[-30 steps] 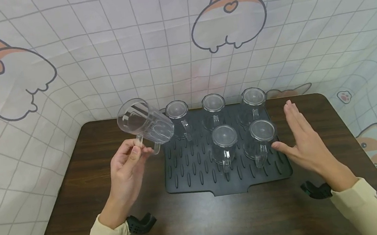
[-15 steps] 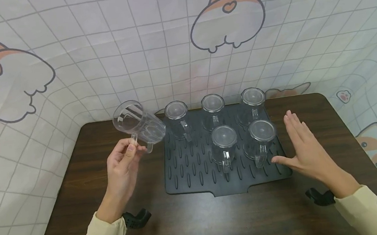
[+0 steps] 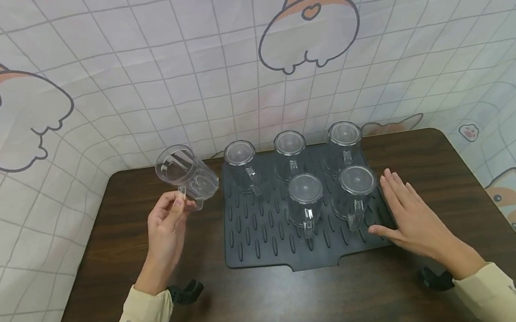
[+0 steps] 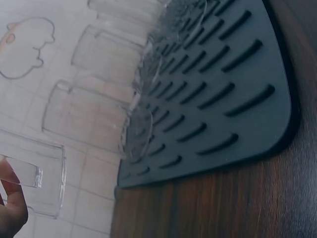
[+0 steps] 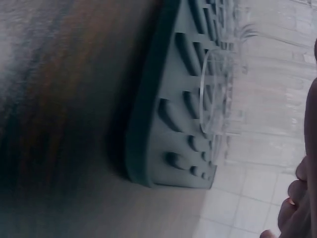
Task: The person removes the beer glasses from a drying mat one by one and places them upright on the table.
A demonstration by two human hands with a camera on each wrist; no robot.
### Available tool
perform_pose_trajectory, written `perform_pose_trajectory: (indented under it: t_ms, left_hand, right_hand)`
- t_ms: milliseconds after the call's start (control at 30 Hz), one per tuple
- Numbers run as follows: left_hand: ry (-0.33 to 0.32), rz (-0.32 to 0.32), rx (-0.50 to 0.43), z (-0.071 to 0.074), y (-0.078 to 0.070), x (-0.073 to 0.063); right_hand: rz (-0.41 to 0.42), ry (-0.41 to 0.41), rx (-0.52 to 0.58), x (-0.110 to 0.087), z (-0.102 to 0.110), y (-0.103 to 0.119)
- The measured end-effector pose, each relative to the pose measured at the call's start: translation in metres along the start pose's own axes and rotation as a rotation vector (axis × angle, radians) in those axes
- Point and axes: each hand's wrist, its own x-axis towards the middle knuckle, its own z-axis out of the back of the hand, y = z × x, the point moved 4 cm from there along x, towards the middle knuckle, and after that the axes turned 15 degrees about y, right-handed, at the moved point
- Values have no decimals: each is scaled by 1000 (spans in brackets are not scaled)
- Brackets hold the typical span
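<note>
My left hand (image 3: 166,231) pinches the handle of a clear mug (image 3: 193,175) between thumb and fingers. The mug is tilted, its mouth up and to the left, held left of the black drying mat (image 3: 259,258). In the left wrist view, fingers (image 4: 16,198) show at the handle. Several similar mugs stand upside down on the mat, among them a back-left mug (image 3: 242,170) and a front-right mug (image 3: 356,192). Beside that front-right mug, at the mat's right edge, my right hand (image 3: 417,223) has its fingers straight and thumb spread, holding nothing.
A dark brown wooden table (image 3: 274,311) lies under the mat. Behind it and along both sides hangs a white grid-patterned cloth (image 3: 202,83) with cartoon corgis. The mat's front-left part shows bare ridges between the mugs and the table.
My left hand has moved left with the tilted mug, away from the mugs on the mat. My right hand has come lower, its fingertips nearer the mat's right edge.
</note>
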Motion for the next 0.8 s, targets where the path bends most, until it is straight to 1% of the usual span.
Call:
perform_pose_trajectory:
  t_ms: [133,267,333,600,800]
  left_hand:
    - [-15,19,10,7,8,5]
    - [-25,28,1,15,19,9]
    - [-33,37,0,18,25,12]
    - [-85,77,20,25,41,21]
    - [-125,109,30,30,50,29]
  right_hand:
    - [-21,71,-8,-2,-10,-1]
    - [-56,160,3,-3,-16,1]
    - [-71,191,9,-4,-19,0]
    - [-102,265,44,-3,-31,0]
    - [-99,289,46,-3,-38,4]
